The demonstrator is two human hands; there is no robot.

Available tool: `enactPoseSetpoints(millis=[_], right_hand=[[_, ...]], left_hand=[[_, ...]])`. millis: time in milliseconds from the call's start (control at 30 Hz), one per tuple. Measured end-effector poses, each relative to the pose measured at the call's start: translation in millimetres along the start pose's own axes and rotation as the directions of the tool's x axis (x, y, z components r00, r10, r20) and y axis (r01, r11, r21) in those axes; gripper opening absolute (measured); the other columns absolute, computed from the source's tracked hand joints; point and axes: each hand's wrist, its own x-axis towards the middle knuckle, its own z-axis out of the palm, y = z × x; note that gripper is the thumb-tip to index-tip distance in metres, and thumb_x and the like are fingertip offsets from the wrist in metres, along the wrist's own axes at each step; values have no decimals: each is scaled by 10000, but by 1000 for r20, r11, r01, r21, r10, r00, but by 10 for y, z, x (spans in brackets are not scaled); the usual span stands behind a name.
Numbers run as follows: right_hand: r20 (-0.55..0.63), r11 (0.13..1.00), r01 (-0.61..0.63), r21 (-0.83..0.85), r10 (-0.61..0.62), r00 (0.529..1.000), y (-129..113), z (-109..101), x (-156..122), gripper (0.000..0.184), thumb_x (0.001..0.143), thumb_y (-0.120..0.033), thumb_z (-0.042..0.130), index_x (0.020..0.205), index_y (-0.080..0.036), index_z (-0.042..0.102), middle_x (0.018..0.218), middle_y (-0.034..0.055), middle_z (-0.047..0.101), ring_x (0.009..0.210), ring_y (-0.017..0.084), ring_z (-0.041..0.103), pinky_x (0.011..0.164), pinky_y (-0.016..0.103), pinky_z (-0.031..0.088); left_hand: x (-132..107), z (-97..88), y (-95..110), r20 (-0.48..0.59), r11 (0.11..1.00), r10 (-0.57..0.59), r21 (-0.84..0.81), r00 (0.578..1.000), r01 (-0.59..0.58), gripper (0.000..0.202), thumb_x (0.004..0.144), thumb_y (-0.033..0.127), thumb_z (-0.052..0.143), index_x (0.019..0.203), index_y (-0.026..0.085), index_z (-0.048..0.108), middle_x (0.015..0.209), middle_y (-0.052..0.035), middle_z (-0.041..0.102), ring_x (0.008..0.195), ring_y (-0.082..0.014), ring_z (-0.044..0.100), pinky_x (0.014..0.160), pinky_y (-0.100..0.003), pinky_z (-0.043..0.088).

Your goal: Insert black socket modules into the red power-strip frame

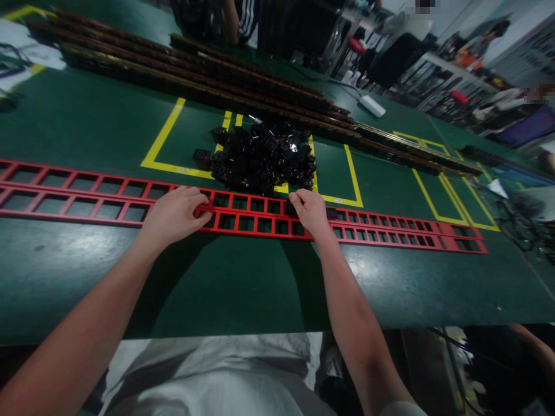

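Observation:
Two long red frames (pixel 381 226) with rows of rectangular openings lie side by side across the green table (pixel 243 289). My left hand (pixel 176 215) rests on them left of centre, fingers curled and pressed down on the red bars. My right hand (pixel 310 211) sits on the frames further right, fingers bent, pinching a small black part against an opening. Just behind both hands is a heap of small black socket parts (pixel 260 157), lying within yellow floor-tape boxes.
Long dark strips (pixel 195 75) are stacked diagonally across the far side of the table. A white box (pixel 372 105) lies beyond them. Yellow tape rectangles (pixel 437 185) mark the table to the right. Other people and shelving stand in the background.

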Motion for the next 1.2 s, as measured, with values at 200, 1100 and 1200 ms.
enactPoseSetpoints(millis=[200,1100,1200], right_hand=[[64,984,-160,81,155,986,-55,-47,53,483,1033,-455,506,622,-233,384,595,-21,439,604,147,441,598,305,234],[125,1000,-5,-7,5,992,-497,152,223,231,1029,-234,518,1190,-213,683,1265,92,702,1128,264,655,912,381,527],[104,998,-58,-14,60,993,-462,175,193,186,1017,-231,514,1090,-219,685,1098,77,720,991,259,669,869,384,532]], left_hand=[[0,9,-5,-4,1000,10,7,1000,-10,390,914,429,471,1008,157,734,1083,-165,722,1048,-347,662,927,-484,528],[8,5,8,8,1000,7,26,1000,-8,349,912,382,490,1011,147,728,1082,-148,721,1020,-313,662,924,-438,521],[8,3,18,0,1000,3,29,1000,-3,321,907,366,497,984,154,727,1074,-145,723,1010,-309,664,932,-439,520]])
